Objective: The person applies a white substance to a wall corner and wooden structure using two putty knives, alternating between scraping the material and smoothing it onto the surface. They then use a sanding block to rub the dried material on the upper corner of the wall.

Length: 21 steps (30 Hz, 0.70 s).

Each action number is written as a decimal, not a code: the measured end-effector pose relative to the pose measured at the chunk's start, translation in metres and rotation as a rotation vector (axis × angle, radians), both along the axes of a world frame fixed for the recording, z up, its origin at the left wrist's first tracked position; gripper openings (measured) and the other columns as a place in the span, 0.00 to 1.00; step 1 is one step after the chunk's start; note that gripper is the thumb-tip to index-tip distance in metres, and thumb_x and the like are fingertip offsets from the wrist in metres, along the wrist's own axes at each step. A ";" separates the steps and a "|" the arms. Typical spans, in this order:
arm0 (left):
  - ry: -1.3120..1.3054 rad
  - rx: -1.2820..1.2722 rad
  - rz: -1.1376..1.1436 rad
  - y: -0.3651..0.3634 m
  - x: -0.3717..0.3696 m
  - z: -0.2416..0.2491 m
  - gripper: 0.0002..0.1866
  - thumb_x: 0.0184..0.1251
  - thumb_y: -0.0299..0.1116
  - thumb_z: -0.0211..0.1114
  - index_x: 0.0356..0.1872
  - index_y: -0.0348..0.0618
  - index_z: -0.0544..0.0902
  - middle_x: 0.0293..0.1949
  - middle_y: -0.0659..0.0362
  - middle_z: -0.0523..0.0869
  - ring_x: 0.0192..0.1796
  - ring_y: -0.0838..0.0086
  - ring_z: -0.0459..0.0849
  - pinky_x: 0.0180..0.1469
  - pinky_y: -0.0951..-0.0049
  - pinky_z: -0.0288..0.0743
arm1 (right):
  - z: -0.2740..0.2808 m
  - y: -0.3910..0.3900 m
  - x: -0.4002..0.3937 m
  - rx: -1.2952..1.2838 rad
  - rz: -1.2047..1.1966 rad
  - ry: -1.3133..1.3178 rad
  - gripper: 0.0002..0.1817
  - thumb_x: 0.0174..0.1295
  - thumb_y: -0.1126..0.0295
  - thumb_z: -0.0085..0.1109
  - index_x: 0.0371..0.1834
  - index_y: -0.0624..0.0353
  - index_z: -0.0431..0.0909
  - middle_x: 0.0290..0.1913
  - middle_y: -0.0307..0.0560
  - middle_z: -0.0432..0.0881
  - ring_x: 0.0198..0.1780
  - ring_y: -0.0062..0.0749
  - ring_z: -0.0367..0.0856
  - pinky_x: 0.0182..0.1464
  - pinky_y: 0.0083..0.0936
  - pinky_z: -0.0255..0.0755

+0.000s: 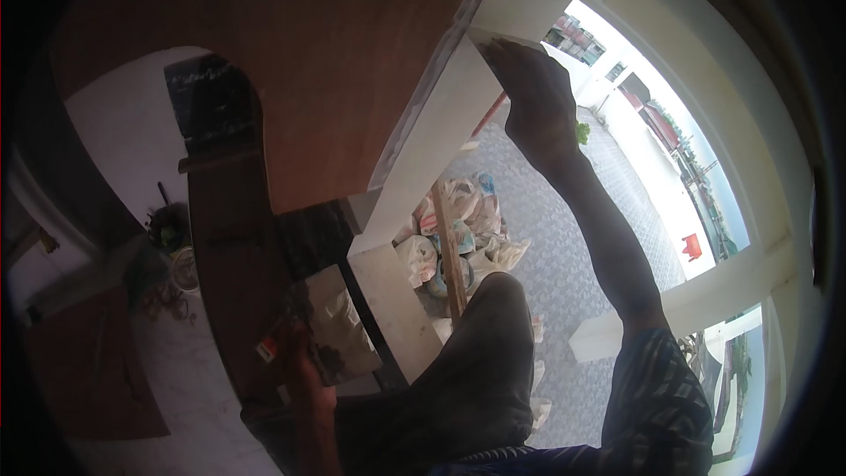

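Observation:
My right hand (538, 101) is raised at the upper middle, its fingers closed round a thin flat blade-like piece (507, 37) held against the white wall edge (441, 110). What this piece is exactly is hard to make out. Low in the view, my left hand (304, 370) grips a flat square plate (352, 348) with dark lumps along its near side. A small red and white patch (266, 350) shows beside those fingers. My bent knee (493, 317) in dark trousers is close to the plate.
A brown wooden panel (344, 62) with a pale edge hangs close in front. Beyond the ledge (401, 308), several filled bags (471, 220) and a wooden plank (448, 251) are on a tiled floor (573, 238) below. Cables (167, 300) lie at the left.

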<state>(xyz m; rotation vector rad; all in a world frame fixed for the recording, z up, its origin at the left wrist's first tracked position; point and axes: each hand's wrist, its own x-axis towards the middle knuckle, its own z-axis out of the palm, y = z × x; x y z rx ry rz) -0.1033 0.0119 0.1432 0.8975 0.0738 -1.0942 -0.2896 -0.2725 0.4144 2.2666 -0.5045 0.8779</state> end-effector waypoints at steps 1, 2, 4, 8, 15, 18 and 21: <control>-0.008 -0.011 -0.023 0.001 0.001 -0.003 0.21 0.73 0.38 0.60 0.61 0.38 0.76 0.55 0.56 0.82 0.58 0.68 0.81 0.61 0.64 0.73 | 0.004 -0.002 0.001 -0.020 0.000 -0.012 0.32 0.48 0.91 0.54 0.58 0.54 0.81 0.58 0.46 0.81 0.60 0.43 0.78 0.62 0.37 0.70; -0.015 -0.022 -0.048 0.002 0.002 -0.008 0.23 0.74 0.38 0.60 0.64 0.39 0.73 0.58 0.56 0.80 0.59 0.68 0.79 0.62 0.64 0.72 | 0.007 -0.003 0.001 -0.041 -0.001 -0.024 0.31 0.48 0.91 0.54 0.58 0.54 0.81 0.58 0.46 0.81 0.60 0.43 0.78 0.62 0.37 0.70; -0.011 -0.034 -0.073 0.001 0.002 -0.011 0.25 0.74 0.39 0.60 0.67 0.40 0.71 0.60 0.55 0.79 0.61 0.67 0.78 0.63 0.64 0.72 | 0.004 -0.006 -0.001 0.007 -0.030 -0.012 0.31 0.50 0.90 0.54 0.58 0.54 0.80 0.58 0.46 0.81 0.60 0.43 0.77 0.62 0.38 0.70; 0.011 -0.054 -0.086 -0.002 0.003 -0.013 0.25 0.74 0.40 0.61 0.67 0.39 0.71 0.60 0.55 0.79 0.61 0.67 0.78 0.63 0.64 0.71 | -0.011 -0.004 0.001 0.025 0.031 -0.005 0.30 0.51 0.89 0.55 0.59 0.54 0.80 0.58 0.47 0.80 0.60 0.44 0.76 0.63 0.39 0.69; -0.009 -0.002 -0.075 -0.003 0.005 -0.015 0.26 0.74 0.40 0.61 0.67 0.39 0.71 0.62 0.55 0.77 0.62 0.67 0.77 0.64 0.65 0.70 | -0.039 0.013 0.008 0.160 -0.160 0.093 0.28 0.50 0.87 0.58 0.57 0.57 0.79 0.56 0.48 0.79 0.58 0.46 0.76 0.61 0.40 0.68; -0.002 0.025 -0.025 -0.005 0.003 -0.005 0.23 0.73 0.39 0.61 0.63 0.36 0.75 0.58 0.54 0.81 0.61 0.65 0.79 0.64 0.63 0.71 | -0.059 0.000 0.001 0.083 -0.069 0.064 0.27 0.50 0.78 0.60 0.57 0.51 0.74 0.47 0.42 0.77 0.50 0.43 0.77 0.51 0.42 0.67; -0.006 -0.014 -0.036 -0.006 0.004 -0.010 0.24 0.72 0.39 0.61 0.63 0.35 0.75 0.59 0.55 0.81 0.61 0.65 0.79 0.64 0.63 0.70 | -0.074 -0.004 -0.004 0.083 -0.029 0.079 0.29 0.50 0.77 0.61 0.59 0.52 0.73 0.51 0.43 0.75 0.53 0.42 0.74 0.52 0.41 0.66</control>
